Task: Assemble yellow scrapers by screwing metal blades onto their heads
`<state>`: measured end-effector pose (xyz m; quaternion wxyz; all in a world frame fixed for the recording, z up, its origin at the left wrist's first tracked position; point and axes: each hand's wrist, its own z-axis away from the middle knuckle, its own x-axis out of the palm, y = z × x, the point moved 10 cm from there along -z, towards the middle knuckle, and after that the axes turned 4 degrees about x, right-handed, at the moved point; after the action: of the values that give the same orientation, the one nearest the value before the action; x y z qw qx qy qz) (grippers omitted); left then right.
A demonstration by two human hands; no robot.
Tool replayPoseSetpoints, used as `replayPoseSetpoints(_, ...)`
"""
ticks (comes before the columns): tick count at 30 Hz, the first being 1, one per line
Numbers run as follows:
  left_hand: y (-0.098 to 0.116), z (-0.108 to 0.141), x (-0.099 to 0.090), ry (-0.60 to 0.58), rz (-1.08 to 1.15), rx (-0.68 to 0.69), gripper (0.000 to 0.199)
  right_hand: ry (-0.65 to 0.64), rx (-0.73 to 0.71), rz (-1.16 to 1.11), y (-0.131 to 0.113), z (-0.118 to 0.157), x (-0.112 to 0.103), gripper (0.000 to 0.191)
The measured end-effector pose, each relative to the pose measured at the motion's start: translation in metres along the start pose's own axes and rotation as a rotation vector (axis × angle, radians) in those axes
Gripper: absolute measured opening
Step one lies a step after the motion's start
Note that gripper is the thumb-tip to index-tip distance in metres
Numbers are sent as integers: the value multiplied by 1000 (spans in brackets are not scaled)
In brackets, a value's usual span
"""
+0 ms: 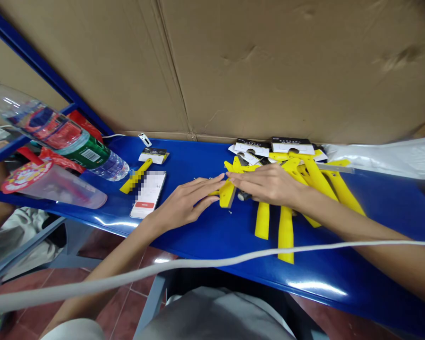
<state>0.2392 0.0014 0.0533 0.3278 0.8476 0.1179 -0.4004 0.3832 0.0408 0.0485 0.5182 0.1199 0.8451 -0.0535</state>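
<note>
Here, the left hand [186,204] has its thumb and straight fingers about the near end of a yellow piece [227,194], apparently pinching it, while the right hand [267,183] reaches in from the other side, fingertips meeting it at the top; whether those fingers grip or merely rest is hidden. The piece sits between the two hands, over the blue table [194,160]. Just right of it, under the right hand, a dark tool [243,195] shows its rounded end. A small screw [230,212] lies just below the grip, toward the body. Two yellow handles [286,238] jut toward the body from under the right forearm, and more yellow parts [322,184] are heaped right of the grip. Beyond it stand black-and-white packs [292,146]; farther right is a pale bag [386,156]. Left of the grip lie a phone [154,191] and a yellow tool [138,176], with a bottle [92,151] and a cup [71,186] farther left. A white cable [198,265] crosses nearer the body.
</note>
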Motion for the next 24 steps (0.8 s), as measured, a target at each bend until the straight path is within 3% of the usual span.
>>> replayPoseSetpoints(2, 1, -3, -16, 65, 30, 1, 45, 11, 133, -141, 16, -15, -16, 30)
replayPoseSetpoints(6, -27, -6, -40, 255, 377, -286, 38, 55, 388, -386, 44, -51, -46, 19)
replayPoseSetpoints(9, -46, -4, -38, 361, 765, -454, 36, 70, 596, -599, 64, -63, -43, 35)
replayPoseSetpoints(12, -63, 7, -39, 517, 978, -571, 24, 52, 716, -629, 78, -57, -26, 42)
replayPoseSetpoints(14, -71, 17, -40, 596, 1042, -631, 22, -57, 705, -568, 77, -51, -7, 38)
replayPoseSetpoints(18, -77, 33, -37, 628, 1089, -702, 31, -447, 505, -499, 49, -43, 45, 21)
replayPoseSetpoints(24, -72, 38, -20, 534, 1109, -744, 33, -609, 405, -448, 27, -48, 72, 10)
